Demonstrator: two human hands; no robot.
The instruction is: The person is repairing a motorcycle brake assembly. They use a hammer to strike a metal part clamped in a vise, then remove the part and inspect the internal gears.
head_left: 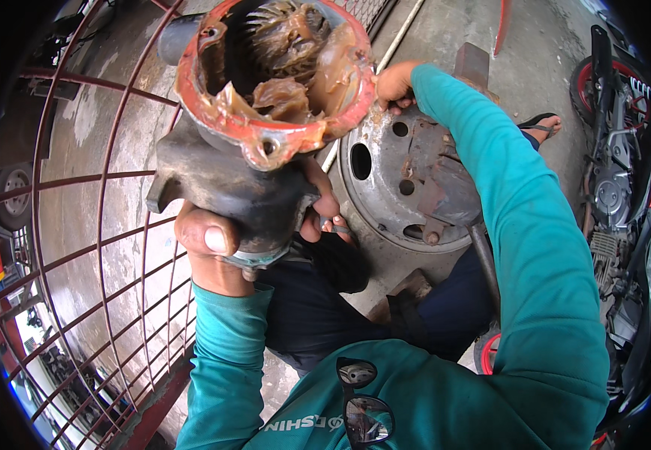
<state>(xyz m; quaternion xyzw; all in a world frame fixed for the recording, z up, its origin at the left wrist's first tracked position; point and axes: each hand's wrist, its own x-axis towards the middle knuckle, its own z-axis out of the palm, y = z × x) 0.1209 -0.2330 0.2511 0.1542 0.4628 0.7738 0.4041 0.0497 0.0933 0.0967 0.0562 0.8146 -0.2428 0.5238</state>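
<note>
My left hand point(207, 238) is wrapped round the lower part of a dark metal gear housing point(228, 176), thumb across its front. The housing is held up with its opening toward me. Its red-painted flange point(273, 139) has bolt holes and is smeared with grease. Thick brown grease point(284, 97) fills much of the inside, partly covering a toothed gear point(288, 34). My right hand point(396, 84) is at the flange's right edge, above a wheel rim, fingers curled. Whether it touches the flange or pinches something small cannot be made out.
Below my right arm lies a grey steel wheel rim point(370, 191) with round holes and metal pieces on it. A red wire-mesh gate point(111, 176) stands at my left. Motorcycles point(614, 187) line the right side. Another person's sandalled foot point(544, 127) shows beyond my right arm.
</note>
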